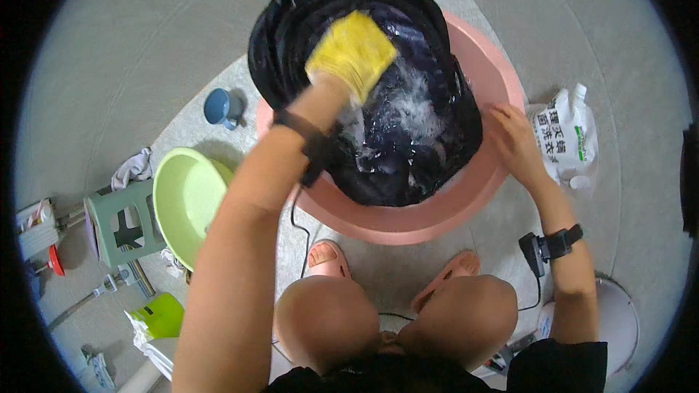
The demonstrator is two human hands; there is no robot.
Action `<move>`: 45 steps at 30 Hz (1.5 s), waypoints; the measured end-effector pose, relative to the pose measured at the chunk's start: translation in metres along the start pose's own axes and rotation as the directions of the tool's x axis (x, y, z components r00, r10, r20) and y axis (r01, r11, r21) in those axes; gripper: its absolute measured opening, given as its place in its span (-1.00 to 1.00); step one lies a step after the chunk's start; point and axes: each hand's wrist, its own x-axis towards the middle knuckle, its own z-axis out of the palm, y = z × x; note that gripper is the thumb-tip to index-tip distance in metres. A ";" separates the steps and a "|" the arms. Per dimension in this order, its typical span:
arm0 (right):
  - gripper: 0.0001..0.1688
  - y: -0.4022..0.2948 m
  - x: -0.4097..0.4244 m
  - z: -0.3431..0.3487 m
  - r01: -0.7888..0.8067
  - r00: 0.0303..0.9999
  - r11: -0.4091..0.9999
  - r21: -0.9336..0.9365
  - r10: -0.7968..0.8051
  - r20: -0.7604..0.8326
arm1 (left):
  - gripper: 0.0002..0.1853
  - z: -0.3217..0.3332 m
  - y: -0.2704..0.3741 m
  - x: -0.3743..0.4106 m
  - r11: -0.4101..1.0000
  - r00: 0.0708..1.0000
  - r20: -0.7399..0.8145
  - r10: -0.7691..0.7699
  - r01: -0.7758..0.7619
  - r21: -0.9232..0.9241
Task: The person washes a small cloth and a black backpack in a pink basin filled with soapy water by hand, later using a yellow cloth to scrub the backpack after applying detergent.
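Observation:
My left hand (349,57) reaches over a pink plastic basin (377,232), covered by a yellow cloth or wash mitt (355,49). The yellow cloth lies against a large, wet black item (404,174), possibly a fabric bag or lining, with foam and water on it. How the fingers are set under the yellow cloth is hidden. The black item fills most of the basin and rises over its far left rim. At the basin's right rim, my right hand (508,139) rests with fingers partly spread and nothing visible in them.
A light green basin (188,204) leans by a green plastic stool (104,218) on the left. A blue mug (221,107) stands left of the pink basin. Right of it lies a white detergent pouch (565,131) bearing writing. A white bucket (617,327) stands at lower right. Black cables hang from both wrists.

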 end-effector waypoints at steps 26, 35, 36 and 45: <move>-0.33 0.001 0.116 0.102 -0.541 0.830 0.829 0.141 0.554 -0.072 | -0.74 -0.009 0.037 -0.114 0.861 0.862 0.270 0.429 -0.299 -0.412; -0.53 -0.002 0.116 0.084 -0.400 0.914 0.756 0.519 0.371 0.164 | -0.54 0.051 0.062 -0.072 0.439 0.970 0.218 -0.110 0.244 -0.865; -0.52 -0.003 0.106 0.074 -0.483 0.873 0.511 0.711 0.349 0.342 | -0.53 0.040 0.075 -0.056 0.288 0.952 0.258 -0.166 0.297 -0.911; -0.51 -0.034 0.081 0.030 -0.539 0.824 0.217 0.814 0.334 0.457 | -0.76 -0.008 0.092 -0.027 0.957 0.974 -0.214 0.066 -0.123 -0.262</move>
